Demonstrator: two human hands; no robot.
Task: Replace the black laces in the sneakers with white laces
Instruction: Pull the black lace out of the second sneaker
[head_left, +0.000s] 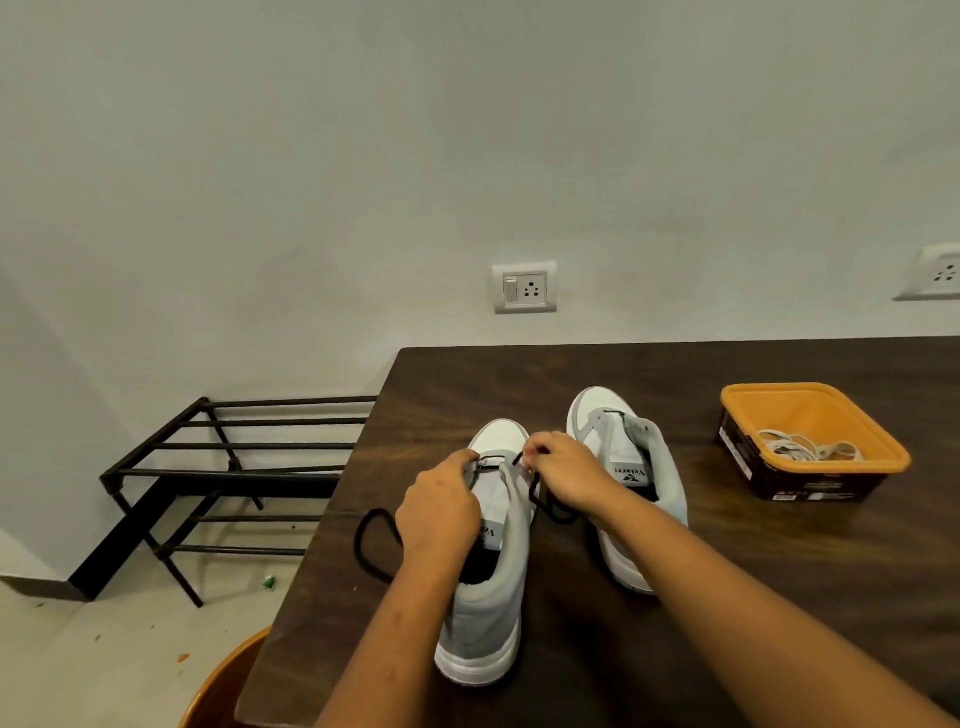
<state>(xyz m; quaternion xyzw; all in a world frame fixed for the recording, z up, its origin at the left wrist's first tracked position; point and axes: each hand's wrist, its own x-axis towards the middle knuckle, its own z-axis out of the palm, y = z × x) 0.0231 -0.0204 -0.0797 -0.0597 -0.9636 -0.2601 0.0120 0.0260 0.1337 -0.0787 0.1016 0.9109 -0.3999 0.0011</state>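
Two white and grey sneakers stand on the dark wooden table (779, 582), toes pointing away from me. My left hand (439, 506) rests over the near-left sneaker (488, 613) and pinches at its lowest eyelets. My right hand (563, 475) pinches the black lace (543, 501) near the toe of the same shoe. A loose loop of black lace (371, 545) lies on the table left of that shoe. The right sneaker (631, 457) has no lace visible in it. White laces (808, 449) lie in an orange tub.
The orange tub (831, 415) with a dark printed outside stands at the right of the table. A black metal shoe rack (228, 467) stands on the floor to the left. An orange stool edge (218, 686) shows below the table's left corner. Wall sockets (524, 287) sit behind.
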